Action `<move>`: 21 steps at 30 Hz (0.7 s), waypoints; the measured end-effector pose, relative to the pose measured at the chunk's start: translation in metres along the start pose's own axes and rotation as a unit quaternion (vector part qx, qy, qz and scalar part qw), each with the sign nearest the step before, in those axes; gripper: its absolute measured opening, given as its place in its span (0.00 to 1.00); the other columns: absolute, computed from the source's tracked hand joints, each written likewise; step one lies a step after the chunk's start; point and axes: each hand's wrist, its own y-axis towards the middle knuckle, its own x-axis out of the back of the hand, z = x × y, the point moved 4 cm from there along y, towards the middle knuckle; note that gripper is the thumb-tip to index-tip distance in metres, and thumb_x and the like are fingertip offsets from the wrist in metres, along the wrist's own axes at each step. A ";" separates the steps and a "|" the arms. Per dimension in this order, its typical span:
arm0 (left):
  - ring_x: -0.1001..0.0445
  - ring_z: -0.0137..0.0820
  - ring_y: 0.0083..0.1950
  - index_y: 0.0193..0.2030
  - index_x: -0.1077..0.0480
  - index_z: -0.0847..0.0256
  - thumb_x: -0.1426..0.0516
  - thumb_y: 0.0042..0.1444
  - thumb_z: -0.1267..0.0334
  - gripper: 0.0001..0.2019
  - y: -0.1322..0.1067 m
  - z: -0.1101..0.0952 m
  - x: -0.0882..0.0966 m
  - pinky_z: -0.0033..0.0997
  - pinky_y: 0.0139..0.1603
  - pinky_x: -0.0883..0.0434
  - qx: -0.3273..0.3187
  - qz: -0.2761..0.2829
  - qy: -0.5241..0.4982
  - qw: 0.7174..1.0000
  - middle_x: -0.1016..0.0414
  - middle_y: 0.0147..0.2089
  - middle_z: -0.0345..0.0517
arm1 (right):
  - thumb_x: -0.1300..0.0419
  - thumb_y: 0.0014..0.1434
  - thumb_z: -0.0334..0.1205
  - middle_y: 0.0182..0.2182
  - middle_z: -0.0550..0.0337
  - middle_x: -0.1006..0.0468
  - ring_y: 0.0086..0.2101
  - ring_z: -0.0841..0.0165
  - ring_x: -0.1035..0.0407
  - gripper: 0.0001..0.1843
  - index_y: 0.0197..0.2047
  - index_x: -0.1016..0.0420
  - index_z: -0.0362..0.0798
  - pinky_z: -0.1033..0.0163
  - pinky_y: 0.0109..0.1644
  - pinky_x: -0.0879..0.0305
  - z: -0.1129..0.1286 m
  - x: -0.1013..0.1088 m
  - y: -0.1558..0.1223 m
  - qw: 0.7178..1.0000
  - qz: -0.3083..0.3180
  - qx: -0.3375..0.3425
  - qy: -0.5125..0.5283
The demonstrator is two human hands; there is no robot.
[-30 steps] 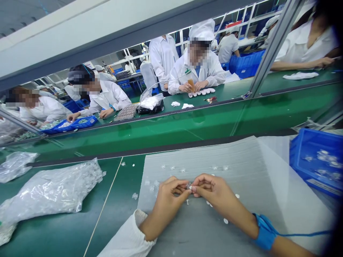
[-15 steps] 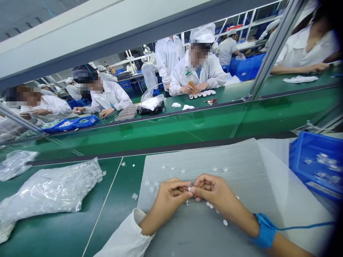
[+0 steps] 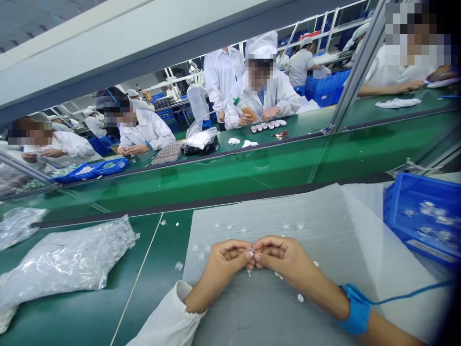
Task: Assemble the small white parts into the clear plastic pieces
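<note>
Since the earlier frame, a far co-worker's hands [image 3: 139, 149] have come together, right of the blue tray [image 3: 108, 171]. Near left lies a plastic bag [image 3: 72, 257] of clear pieces. Over the grey mat [image 3: 252, 312], the left hand [image 3: 226, 258] pinches a small clear part [image 3: 251, 252], and the right hand [image 3: 281, 254] grips it opposite. Light, even fingertip pressure, with wrists steady, should suit something this tiny. Farther right, a blue bin [image 3: 425, 186] holds similar pieces.

I count my two bare hands [image 3: 224, 262], one small clear plastic piece [image 3: 251, 252] between them, five similar pieces [image 3: 229, 227] from ten to two o'clock, one bulging clear plastic bag [image 3: 72, 257] at nine, one blue plastic bin [image 3: 396, 225] at three.
</note>
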 end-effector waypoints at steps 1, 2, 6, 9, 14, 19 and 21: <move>0.20 0.32 0.31 0.39 0.21 0.65 0.30 0.49 0.58 0.14 0.001 0.001 -0.001 0.29 0.35 0.23 -0.004 0.005 0.000 1.000 0.17 0.30 0.47 | 0.29 0.52 0.46 0.28 0.58 0.17 0.32 0.68 0.23 0.14 0.37 0.21 0.46 0.64 0.39 0.27 0.000 0.000 0.000 1.000 0.000 -0.001 0.002; 0.20 0.31 0.31 0.39 0.21 0.65 0.30 0.49 0.59 0.14 0.001 0.001 -0.001 0.29 0.35 0.23 -0.005 0.008 0.000 1.000 0.18 0.31 0.47 | 0.29 0.52 0.46 0.27 0.59 0.18 0.31 0.68 0.23 0.13 0.36 0.22 0.46 0.64 0.38 0.27 0.000 0.000 0.000 1.000 -0.001 -0.002 0.005; 0.21 0.28 0.30 0.42 0.22 0.65 0.30 0.49 0.59 0.16 0.000 0.002 -0.001 0.27 0.34 0.24 0.001 0.009 0.003 1.000 0.18 0.32 0.46 | 0.27 0.50 0.44 0.27 0.58 0.17 0.31 0.66 0.22 0.13 0.33 0.23 0.46 0.63 0.39 0.26 0.000 -0.002 0.000 1.000 0.002 -0.003 0.027; 0.22 0.28 0.30 0.40 0.21 0.66 0.31 0.50 0.60 0.14 0.000 0.003 -0.001 0.27 0.36 0.25 0.004 0.031 0.011 0.999 0.17 0.32 0.48 | 0.27 0.48 0.42 0.27 0.58 0.17 0.31 0.65 0.21 0.13 0.32 0.24 0.46 0.62 0.39 0.26 0.000 -0.003 -0.001 1.000 0.003 -0.001 0.026; 0.21 0.29 0.30 0.36 0.21 0.65 0.30 0.49 0.61 0.11 -0.002 0.009 -0.003 0.28 0.34 0.25 0.013 0.065 -0.008 0.998 0.18 0.30 0.47 | 0.28 0.48 0.39 0.25 0.60 0.18 0.30 0.64 0.21 0.13 0.28 0.30 0.48 0.61 0.37 0.26 -0.003 -0.009 -0.005 1.000 0.006 -0.017 0.019; 0.25 0.25 0.26 0.32 0.24 0.65 0.29 0.48 0.62 0.11 -0.005 0.013 -0.006 0.24 0.30 0.29 0.006 0.077 -0.013 0.997 0.21 0.26 0.42 | 0.32 0.49 0.33 0.19 0.66 0.26 0.24 0.70 0.28 0.13 0.27 0.34 0.49 0.68 0.26 0.36 -0.009 -0.009 -0.010 0.998 -0.011 -0.012 -0.068; 0.27 0.23 0.26 0.32 0.24 0.65 0.30 0.49 0.63 0.10 -0.006 0.007 -0.007 0.22 0.29 0.31 -0.018 0.085 0.006 0.996 0.22 0.28 0.41 | 0.33 0.50 0.32 0.19 0.68 0.30 0.22 0.73 0.32 0.11 0.28 0.34 0.48 0.69 0.23 0.43 -0.006 -0.008 -0.011 0.994 -0.017 0.010 -0.109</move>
